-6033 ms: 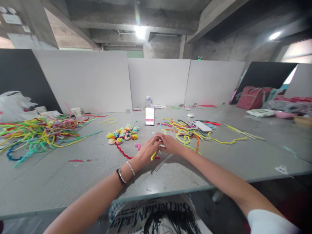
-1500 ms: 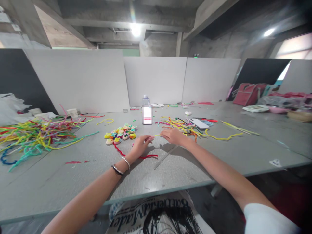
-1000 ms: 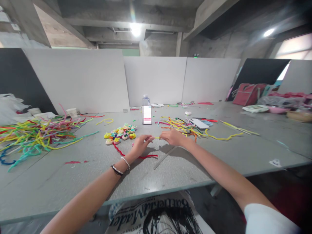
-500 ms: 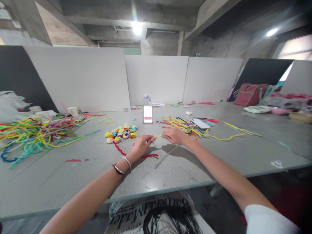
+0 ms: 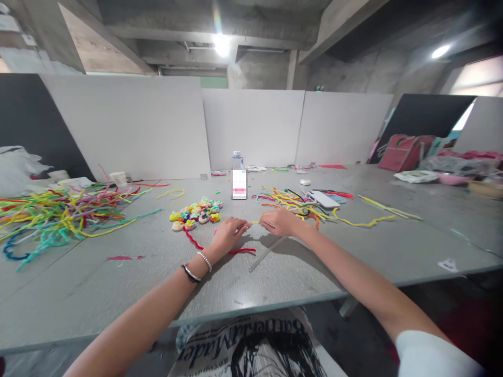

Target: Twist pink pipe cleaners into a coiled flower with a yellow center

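My left hand [image 5: 229, 234] pinches one end of a short yellow pipe cleaner [image 5: 255, 223] just above the table. At its other end, the fingertips of my right hand [image 5: 280, 221] are closed on it, so it spans the small gap between them. Past my left wrist runs a red pipe cleaner [image 5: 193, 240], partly hidden under that hand. A thin grey strip [image 5: 264, 257] lies slantwise below my right hand. Left of my hands sits a cluster of small colourful flower-like pieces [image 5: 196, 213]. Beyond my right hand spreads a pile of pipe cleaners [image 5: 288, 197].
A bottle [image 5: 239, 180] stands ahead. To the far left is a tangled heap of pipe cleaners [image 5: 66, 209]. A white phone-like slab [image 5: 324, 199] and scissors [image 5: 334, 192] lie to the right. White panels [image 5: 253, 128] border the grey table [image 5: 373, 251] at the back.
My right hand has shifted slightly left, and the visible yellow stretch between my hands is shorter. My left hand stays nearly in place.
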